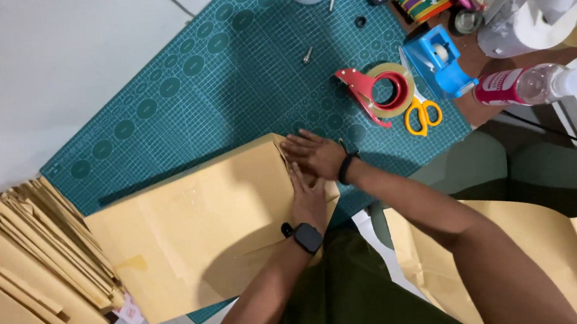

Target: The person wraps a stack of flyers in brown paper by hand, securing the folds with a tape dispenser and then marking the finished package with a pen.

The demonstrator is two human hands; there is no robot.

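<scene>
A large sheet of tan kraft paper [197,224], folded over, lies on a green gridded cutting mat [226,71]. My left hand [308,198], with a dark watch on the wrist, presses flat on the paper's right end. My right hand [314,154], with a black band on the wrist, lies flat just above it, fingers pointing left along the paper's upper right corner. Both hands press on the paper and grip nothing.
A stack of folded tan paper pieces [28,258] sits at the left. On the mat's right lie a red tape dispenser [382,93], yellow scissors [423,115], a blue tape dispenser [440,61] and a clear bottle [533,84]. More tan paper [570,256] lies at lower right.
</scene>
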